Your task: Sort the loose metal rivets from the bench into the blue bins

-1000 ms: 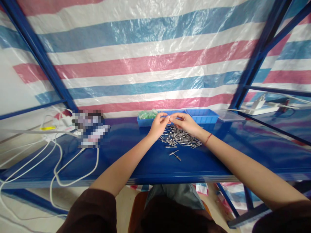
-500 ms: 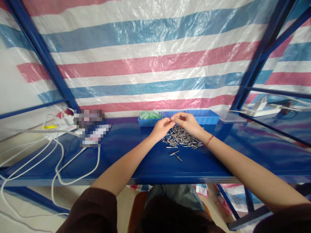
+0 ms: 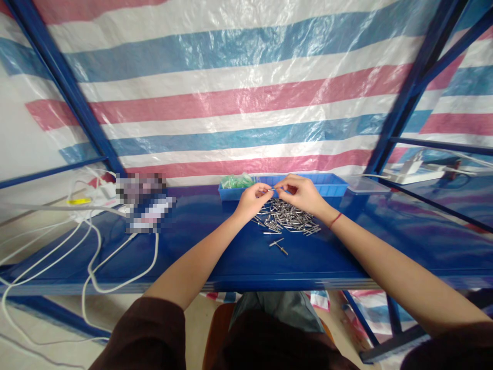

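Observation:
My left hand point(image 3: 252, 199) and my right hand point(image 3: 300, 193) are raised just above a heap of small metal pins point(image 3: 287, 220) on the blue table point(image 3: 215, 246). Both hands pinch the ends of one thin metal pin point(image 3: 274, 189) held level between their fingertips. Two loose pins point(image 3: 279, 245) lie apart from the heap, nearer to me. A red string circles my right wrist.
Behind the hands stands a blue tray point(image 3: 323, 184) with green pieces point(image 3: 234, 181) in its left compartment. A clear plastic box point(image 3: 364, 185) sits to its right. White cables point(image 3: 96, 257) trail over the table's left side. A striped tarp and blue frame posts close the back.
The hands have drawn slightly apart, so the pin between the fingertips now shows. The view has shifted only a little.

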Motion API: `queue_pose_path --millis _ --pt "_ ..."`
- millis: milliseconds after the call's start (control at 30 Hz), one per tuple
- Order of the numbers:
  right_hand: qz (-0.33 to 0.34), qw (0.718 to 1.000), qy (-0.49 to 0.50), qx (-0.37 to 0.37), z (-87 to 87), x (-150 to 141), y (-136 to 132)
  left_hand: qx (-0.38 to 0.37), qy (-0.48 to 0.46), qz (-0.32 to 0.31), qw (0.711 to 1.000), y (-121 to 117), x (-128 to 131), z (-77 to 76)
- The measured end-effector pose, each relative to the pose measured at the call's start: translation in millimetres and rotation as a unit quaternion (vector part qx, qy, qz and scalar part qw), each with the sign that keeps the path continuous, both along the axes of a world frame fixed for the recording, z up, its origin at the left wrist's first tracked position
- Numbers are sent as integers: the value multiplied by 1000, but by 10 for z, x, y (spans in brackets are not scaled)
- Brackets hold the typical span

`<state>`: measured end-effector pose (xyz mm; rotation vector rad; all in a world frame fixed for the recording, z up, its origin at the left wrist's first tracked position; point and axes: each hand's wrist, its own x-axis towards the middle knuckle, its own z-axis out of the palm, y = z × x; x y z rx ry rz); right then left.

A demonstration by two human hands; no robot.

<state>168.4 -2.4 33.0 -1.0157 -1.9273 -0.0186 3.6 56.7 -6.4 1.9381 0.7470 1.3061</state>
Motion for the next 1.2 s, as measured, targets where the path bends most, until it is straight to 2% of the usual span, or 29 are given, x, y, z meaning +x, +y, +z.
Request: queue_pose_path --millis 100,200,267,333,433,533,633,800,900,1000,1200 --pt "4 998 39 -38 -67 51 106 -6 -5 5 1000 1 1 14" --pt "-14 989 125 -81 -156 122 270 -50 2 8 999 -6 10 27" --pt "-81 982 147 -85 -203 180 382 -78 22 9 997 -1 8 23" --pt "-164 975 127 -77 -231 239 469 -72 60 22 995 14 -10 12" --pt "-218 971 64 -78 -245 306 530 10 168 54 984 34 -69 -6" --pt "-225 970 19 -85 -234 335 513 138 307 48 940 32 -131 -12" --pt "-235 968 12 -84 -207 326 462 201 394 32 897 10 -147 -8" --pt "-212 972 28 -97 -172 252 395 203 467 24 860 -24 -89 6" --pt "-194 975 18 -104 -160 190 362 180 501 36 846 -36 -68 5" --pt "-173 980 11 -102 -151 127 323 173 513 50 839 -57 -63 18" --pt "-150 983 4 -104 -144 56 269 216 503 79 833 -106 -63 68"
